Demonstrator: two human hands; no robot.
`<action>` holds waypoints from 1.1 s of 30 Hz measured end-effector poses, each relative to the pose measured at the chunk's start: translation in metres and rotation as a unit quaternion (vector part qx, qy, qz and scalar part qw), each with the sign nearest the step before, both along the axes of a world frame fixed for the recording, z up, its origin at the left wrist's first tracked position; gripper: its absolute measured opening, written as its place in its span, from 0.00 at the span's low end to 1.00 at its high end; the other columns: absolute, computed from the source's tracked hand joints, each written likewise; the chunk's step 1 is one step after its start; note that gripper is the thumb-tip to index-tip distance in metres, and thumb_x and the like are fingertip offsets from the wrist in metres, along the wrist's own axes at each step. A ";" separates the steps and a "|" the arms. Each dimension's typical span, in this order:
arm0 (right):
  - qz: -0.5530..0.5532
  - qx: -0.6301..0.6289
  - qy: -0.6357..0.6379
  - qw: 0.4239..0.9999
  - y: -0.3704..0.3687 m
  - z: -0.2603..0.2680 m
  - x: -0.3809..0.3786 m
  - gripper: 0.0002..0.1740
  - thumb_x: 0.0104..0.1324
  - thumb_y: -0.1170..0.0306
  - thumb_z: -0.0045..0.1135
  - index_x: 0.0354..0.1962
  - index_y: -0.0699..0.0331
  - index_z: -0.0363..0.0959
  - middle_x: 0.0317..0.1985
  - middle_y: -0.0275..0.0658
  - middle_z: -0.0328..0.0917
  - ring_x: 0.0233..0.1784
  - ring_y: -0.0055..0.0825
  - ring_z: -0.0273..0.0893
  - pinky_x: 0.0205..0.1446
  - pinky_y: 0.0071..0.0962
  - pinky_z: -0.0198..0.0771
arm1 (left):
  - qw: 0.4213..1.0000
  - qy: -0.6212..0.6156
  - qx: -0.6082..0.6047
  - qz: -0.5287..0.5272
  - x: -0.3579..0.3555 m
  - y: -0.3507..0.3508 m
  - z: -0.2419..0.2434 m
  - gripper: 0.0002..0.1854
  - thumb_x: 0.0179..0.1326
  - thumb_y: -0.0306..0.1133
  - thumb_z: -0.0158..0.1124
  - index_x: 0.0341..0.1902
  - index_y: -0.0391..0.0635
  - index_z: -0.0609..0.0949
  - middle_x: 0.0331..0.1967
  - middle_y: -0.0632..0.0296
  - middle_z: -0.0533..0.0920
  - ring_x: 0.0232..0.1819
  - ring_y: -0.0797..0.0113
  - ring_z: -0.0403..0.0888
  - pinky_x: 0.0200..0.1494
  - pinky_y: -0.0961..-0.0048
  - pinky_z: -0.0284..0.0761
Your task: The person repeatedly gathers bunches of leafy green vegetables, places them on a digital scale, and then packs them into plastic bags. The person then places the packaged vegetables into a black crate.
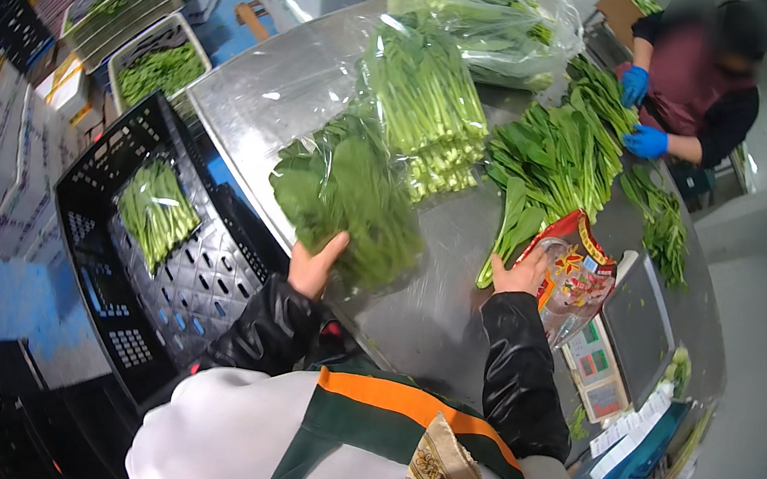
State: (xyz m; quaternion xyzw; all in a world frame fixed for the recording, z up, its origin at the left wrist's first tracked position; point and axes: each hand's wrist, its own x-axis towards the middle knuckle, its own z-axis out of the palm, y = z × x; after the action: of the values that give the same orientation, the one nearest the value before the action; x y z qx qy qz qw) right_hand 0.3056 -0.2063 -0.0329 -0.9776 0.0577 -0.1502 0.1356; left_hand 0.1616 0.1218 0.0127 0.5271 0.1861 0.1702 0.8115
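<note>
A bunch of leafy greens in clear plastic (pixel 360 197) lies at the left edge of the steel table, blurred near its lower part. My left hand (pixel 313 266) grips its near end, thumb on top and fingers hidden beneath. My right hand (pixel 523 270) touches the left side of a red printed clear plastic bag (pixel 579 276); its thumb is spread apart, and whether the fingers grasp the bag is unclear. Stacked packs of stemmed greens (pixel 427 94) sit beyond my left hand. Loose leafy greens (pixel 557 154) are heaped beyond my right hand.
A black plastic crate (pixel 215 291) at left holds one bagged bunch (pixel 159 209). A digital scale (pixel 621 340) stands on the steel table (pixel 444 288) at right. A large clear bag of greens (pixel 492 22) is at the back. A co-worker's blue-gloved hands (pixel 640 115) touch the heap.
</note>
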 end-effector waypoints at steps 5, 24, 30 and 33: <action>-0.012 0.325 0.049 0.944 -0.033 -0.005 0.001 0.19 0.53 0.82 0.54 0.45 0.70 0.71 0.34 0.41 0.78 0.32 0.27 0.76 0.35 0.26 0.70 | 0.994 -0.067 0.020 -0.083 0.000 0.042 0.052 0.16 0.57 0.24 0.63 0.50 0.37 0.76 0.42 0.63 0.80 0.41 0.72 0.77 0.46 0.74 0.72; 0.229 0.166 0.018 0.959 -0.018 0.094 -0.057 0.09 0.62 0.67 0.55 0.35 0.65 0.76 0.34 0.46 0.76 0.38 0.48 0.75 0.43 0.38 0.71 | 0.917 -0.235 0.321 0.022 0.188 -0.062 0.034 0.34 0.56 0.31 0.65 0.66 0.37 0.64 0.67 0.47 0.62 0.69 0.56 0.57 0.69 0.64 0.52; 0.057 0.002 0.272 0.961 -0.004 0.049 0.016 0.25 0.56 0.49 0.57 0.35 0.63 0.78 0.31 0.49 0.79 0.39 0.52 0.77 0.42 0.45 0.71 | 0.565 -0.199 0.629 -0.495 0.035 -0.165 -0.029 0.39 0.47 0.50 0.67 0.61 0.41 0.70 0.66 0.40 0.60 0.69 0.44 0.58 0.64 0.45 0.56; 0.145 0.017 0.319 0.936 -0.004 0.051 0.017 0.23 0.55 0.49 0.58 0.33 0.62 0.77 0.30 0.49 0.79 0.37 0.52 0.77 0.40 0.46 0.71 | 0.522 -0.218 0.621 -0.543 0.018 -0.145 -0.044 0.41 0.51 0.50 0.67 0.66 0.42 0.66 0.66 0.40 0.61 0.67 0.41 0.60 0.65 0.46 0.57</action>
State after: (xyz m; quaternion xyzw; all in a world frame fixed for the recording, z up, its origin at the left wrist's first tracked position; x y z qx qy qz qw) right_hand 0.3225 -0.2105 0.0179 -0.9694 -0.0421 0.1922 0.1467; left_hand 0.1796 -0.0237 -0.0311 0.8428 -0.4716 -0.1212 0.2291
